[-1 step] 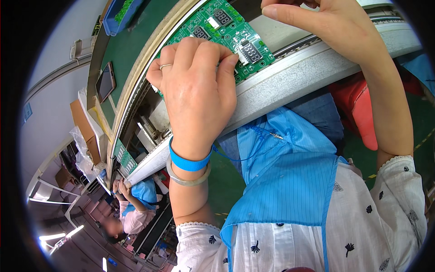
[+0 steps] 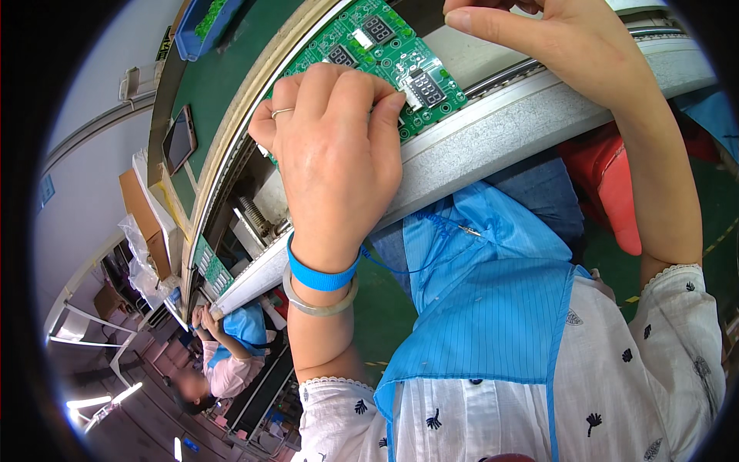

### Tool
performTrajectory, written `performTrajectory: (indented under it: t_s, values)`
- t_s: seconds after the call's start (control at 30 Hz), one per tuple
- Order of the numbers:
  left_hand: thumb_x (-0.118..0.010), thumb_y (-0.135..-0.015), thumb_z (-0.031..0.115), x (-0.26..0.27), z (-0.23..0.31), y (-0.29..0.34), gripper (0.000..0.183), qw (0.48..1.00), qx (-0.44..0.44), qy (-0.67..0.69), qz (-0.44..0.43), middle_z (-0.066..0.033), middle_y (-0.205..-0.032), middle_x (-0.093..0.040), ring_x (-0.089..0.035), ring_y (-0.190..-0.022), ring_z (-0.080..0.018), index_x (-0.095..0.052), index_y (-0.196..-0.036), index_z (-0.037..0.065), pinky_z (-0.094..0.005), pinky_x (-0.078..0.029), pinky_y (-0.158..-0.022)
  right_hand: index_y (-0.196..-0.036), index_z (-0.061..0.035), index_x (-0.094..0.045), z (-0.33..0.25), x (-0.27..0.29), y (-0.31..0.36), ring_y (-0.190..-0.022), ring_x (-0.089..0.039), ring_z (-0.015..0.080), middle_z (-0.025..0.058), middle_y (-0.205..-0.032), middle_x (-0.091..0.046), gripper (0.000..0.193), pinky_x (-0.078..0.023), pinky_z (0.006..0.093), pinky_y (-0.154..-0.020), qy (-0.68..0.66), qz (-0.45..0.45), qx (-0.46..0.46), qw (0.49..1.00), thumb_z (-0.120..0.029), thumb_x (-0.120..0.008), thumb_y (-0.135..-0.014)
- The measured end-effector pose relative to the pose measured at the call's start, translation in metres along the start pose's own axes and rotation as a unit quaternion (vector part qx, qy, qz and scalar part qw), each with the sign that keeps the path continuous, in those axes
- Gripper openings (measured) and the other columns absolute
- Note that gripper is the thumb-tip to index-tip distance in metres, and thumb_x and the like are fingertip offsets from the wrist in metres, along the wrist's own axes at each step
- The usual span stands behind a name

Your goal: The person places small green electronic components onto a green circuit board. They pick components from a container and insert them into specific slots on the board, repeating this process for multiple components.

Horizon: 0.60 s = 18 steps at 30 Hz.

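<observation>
Far left: dark phone [image 2: 179, 140] flat on the green surface; blue bin [image 2: 187, 48] above it, holding small green parts. Lower down, a smaller-looking green board [image 2: 209, 262] lies along the same line, co-worker [image 2: 235, 369] in pink and blue beside its end.

Left hand [image 2: 335, 154]: over the near circuit board [image 2: 389, 65], fingers curled, thumb and forefinger close together; tips partly hidden, cannot tell if anything is pinched. Blue strap [image 2: 322, 276] at wrist, pale bangle [image 2: 317, 309] behind it.

Circuit board: green, digit displays [image 2: 427, 88] showing, lies along the metal rail [image 2: 477, 146], partly under left hand.

Right hand [image 2: 550, 38]: raised right of board, thumb and forefinger narrow; cut by top edge, grip cannot be told.
</observation>
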<state>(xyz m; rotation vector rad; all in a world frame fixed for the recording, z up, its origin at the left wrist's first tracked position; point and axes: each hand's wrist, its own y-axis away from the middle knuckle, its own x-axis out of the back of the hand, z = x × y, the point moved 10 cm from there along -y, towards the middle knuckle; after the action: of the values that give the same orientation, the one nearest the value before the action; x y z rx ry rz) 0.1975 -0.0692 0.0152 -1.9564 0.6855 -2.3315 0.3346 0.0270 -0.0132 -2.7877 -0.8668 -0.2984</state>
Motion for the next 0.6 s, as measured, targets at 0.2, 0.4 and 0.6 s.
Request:
performTrajectory:
  t_s: [0.2,0.4,0.6]
  values:
    - [-0.077,-0.081,0.014,-0.002,0.001,0.0,0.01,1.0,-0.022,0.009,0.014,-0.0036,-0.087,-0.061,-0.056,-0.091,-0.0271,-0.067,-0.084,0.013,-0.0452,-0.032,-0.085,-0.095,0.0001,-0.074,-0.004,0.0,0.001,-0.082,-0.063,0.012,0.0058,-0.085,-0.072,0.015,-0.051,0.0285,-0.078,0.044,0.014,0.001,0.999,-0.014,-0.072,-0.089]
    - [-0.077,-0.081,0.015,-0.003,-0.001,-0.001,0.009,1.0,-0.017,0.02,0.005,-0.0032,-0.085,-0.061,-0.056,-0.087,-0.0267,-0.068,-0.083,0.013,-0.0448,-0.033,-0.083,-0.095,0.0005,-0.074,-0.006,-0.002,0.003,-0.082,-0.063,0.012,0.006,-0.085,-0.072,0.015,-0.05,0.0285,-0.078,0.082,0.024,-0.003,0.996,-0.013,-0.073,-0.089]
    - [-0.076,-0.084,0.015,0.009,-0.02,0.001,0.005,0.993,0.043,0.092,0.062,-0.0033,-0.085,-0.065,-0.059,-0.085,-0.0251,-0.072,-0.083,0.013,-0.0414,-0.035,-0.084,-0.096,0.0008,-0.073,-0.001,-0.002,0.003,-0.082,-0.063,0.0111,0.0055,-0.087,-0.072,0.013,-0.05,0.0281,-0.078,0.035,0.029,0.004,0.999,-0.011,-0.073,-0.09]
